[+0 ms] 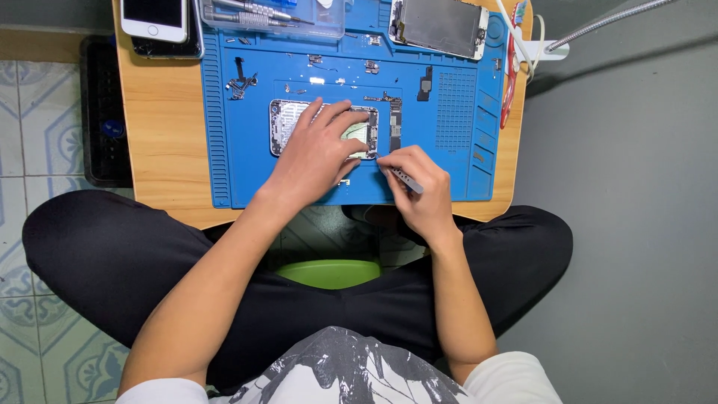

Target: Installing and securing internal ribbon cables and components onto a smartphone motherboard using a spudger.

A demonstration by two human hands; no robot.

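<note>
An opened phone housing (286,120) lies in the middle of a blue repair mat (224,135). My left hand (318,153) rests flat on the housing, fingers spread over its right half, pressing it down. My right hand (422,194) grips metal tweezers (400,176) with the tip pointing up-left toward the housing's lower right corner. A narrow dark circuit board (395,127) lies just right of the housing.
Small screws and parts (243,81) are scattered on the mat. A clear tool tray (273,15) and a detached screen assembly (440,26) sit at the far edge. A white phone (155,19) lies on the wooden table (161,150). A white cable (523,45) runs right.
</note>
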